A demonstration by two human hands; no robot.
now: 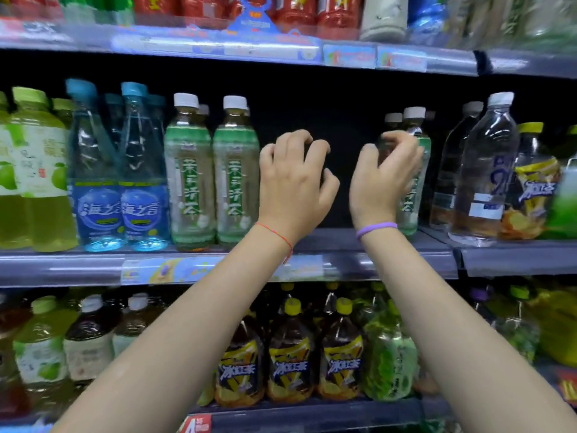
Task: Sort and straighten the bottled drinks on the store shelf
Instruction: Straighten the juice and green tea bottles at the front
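Both arms reach into a dark gap on the middle shelf (343, 242). My left hand (293, 182) hovers in the gap with curled fingers apart, holding nothing, just right of two green-label tea bottles (235, 173) with white caps. My right hand (384, 179) has its fingers wrapped on the shoulder of another green-label tea bottle (413, 170), which stands at the gap's right side with one more of its kind behind. Blue-label water bottles (118, 182) stand further left.
Pale green juice bottles (37, 170) fill the far left. Clear water bottles (484, 170) and a yellow iced tea bottle (530, 189) stand to the right. Iced tea bottles (290, 354) line the lower shelf. Red-label bottles (296, 10) sit on the top shelf.
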